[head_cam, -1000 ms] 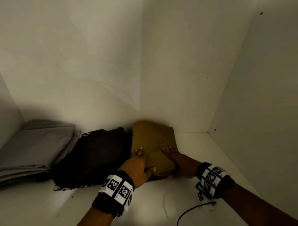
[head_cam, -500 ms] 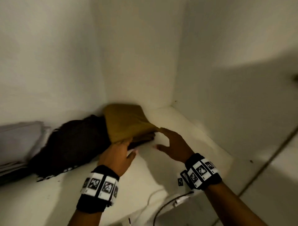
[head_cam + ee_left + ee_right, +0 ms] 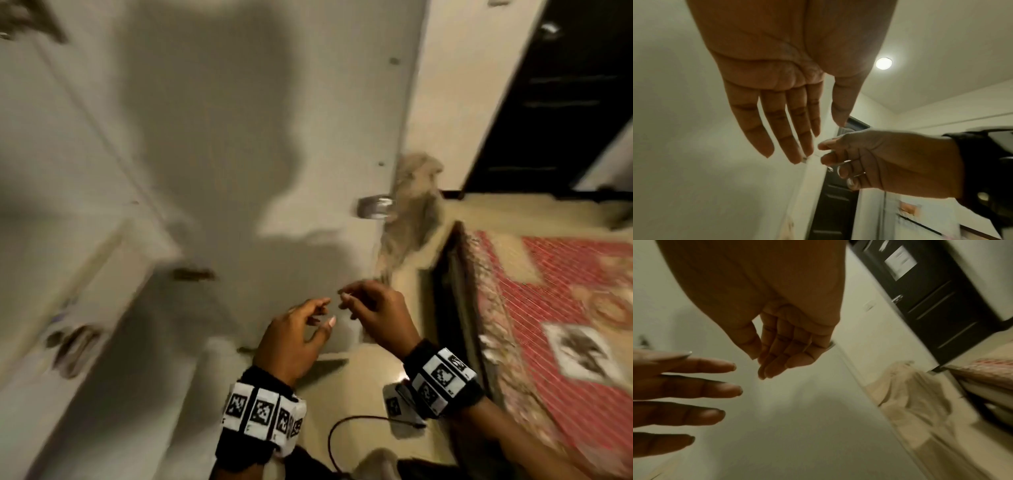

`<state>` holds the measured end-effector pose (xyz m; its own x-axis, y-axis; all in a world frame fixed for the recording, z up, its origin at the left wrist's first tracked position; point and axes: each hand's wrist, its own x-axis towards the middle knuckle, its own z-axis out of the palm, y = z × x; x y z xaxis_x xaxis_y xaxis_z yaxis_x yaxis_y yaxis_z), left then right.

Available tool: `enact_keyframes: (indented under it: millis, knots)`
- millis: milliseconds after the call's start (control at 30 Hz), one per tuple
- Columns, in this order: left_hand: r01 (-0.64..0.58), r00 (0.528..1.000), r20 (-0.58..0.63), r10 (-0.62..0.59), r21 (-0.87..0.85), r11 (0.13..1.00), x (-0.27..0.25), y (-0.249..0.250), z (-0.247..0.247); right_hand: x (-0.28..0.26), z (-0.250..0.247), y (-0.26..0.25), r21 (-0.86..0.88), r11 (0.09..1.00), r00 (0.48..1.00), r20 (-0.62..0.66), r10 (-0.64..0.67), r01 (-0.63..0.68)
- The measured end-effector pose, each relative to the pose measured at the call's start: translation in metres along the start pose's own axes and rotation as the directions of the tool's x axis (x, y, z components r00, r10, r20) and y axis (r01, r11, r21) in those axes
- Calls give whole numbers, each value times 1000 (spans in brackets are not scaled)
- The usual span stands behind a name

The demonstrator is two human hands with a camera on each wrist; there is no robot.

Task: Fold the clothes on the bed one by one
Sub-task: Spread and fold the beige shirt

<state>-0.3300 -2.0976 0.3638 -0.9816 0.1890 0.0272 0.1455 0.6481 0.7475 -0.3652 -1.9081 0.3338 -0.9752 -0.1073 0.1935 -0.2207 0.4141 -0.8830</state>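
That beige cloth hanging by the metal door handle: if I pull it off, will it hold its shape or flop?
The beige cloth probably flops: it hangs in loose, gathered folds beside the metal handle. It looks thin and likely light. It may snag if looped there; blur hides the attachment.

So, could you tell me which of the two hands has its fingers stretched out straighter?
The left hand: its fingers spread nearly straight, while the right hand curls its fingers loosely inward, holding nothing.

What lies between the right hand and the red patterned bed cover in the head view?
A strip of bare beige floor and the bed's dark side edge; the right hand holds nothing.
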Motion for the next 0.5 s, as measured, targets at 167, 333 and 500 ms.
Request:
enact_keyframes:
  millis: [167, 333, 500]
  knots:
    - [-254, 870, 422, 257, -64, 965, 50, 114, 170, -114, -169, 103, 136, 924, 786, -491, 376, -357]
    - [-440, 665, 652, 363, -50, 896, 78, 180, 294, -204, -259, 171, 308, 806, 461, -694, 553, -505]
    - [-600, 365, 847, 386, -103, 793, 90, 245, 429, -299, -306, 218, 477, 652, 123, -744, 656, -589]
